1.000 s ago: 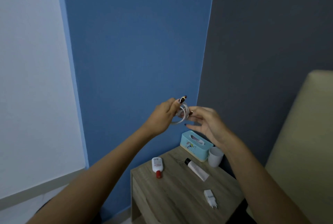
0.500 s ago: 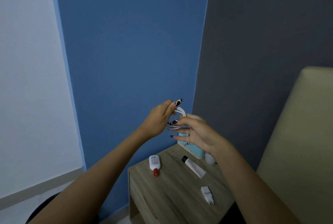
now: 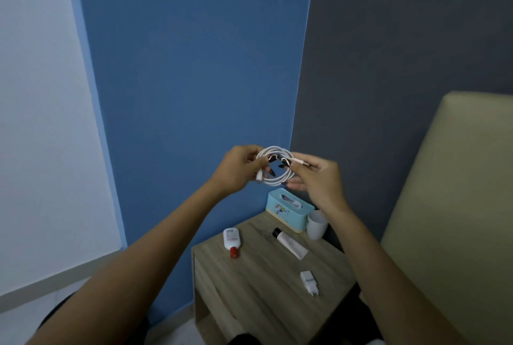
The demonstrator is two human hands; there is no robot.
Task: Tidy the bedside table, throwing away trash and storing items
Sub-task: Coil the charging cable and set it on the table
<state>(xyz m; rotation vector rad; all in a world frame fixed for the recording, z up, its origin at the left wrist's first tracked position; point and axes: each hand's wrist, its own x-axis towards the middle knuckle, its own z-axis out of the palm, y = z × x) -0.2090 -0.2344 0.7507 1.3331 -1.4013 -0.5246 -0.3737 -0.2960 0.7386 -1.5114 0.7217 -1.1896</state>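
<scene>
**Head view: cable coiled in both hands above bedside surface**

Head camera looks down past both arms to the wooden bedside surface (image 3: 249,283) in the corner, beige headboard (image 3: 458,206) to its right. Largest item on it: a light-blue tissue box (image 3: 288,210) at the back, white tissue poking from the slot. Next to it, touching or nearly so, a white cup (image 3: 316,224); contents not visible. A white tube (image 3: 291,243) with black cap lies mid-surface, a white bottle (image 3: 231,239) with red cap lies near the left edge, and a small white charger plug (image 3: 309,281) sits near the front.

Held in the air over the box: white cable (image 3: 276,165), looped into a ring. Left hand (image 3: 236,170) has fingers closed, pinching the left side of the coil; right hand (image 3: 319,178) has fingers pinched on the loose connector end at the coil's top right.

Step looks like finishing the coil. Best done by keeping the left pinch firm so loops don't spring, then tucking the free end through the ring before storing. No drawer or bin visible.
</scene>
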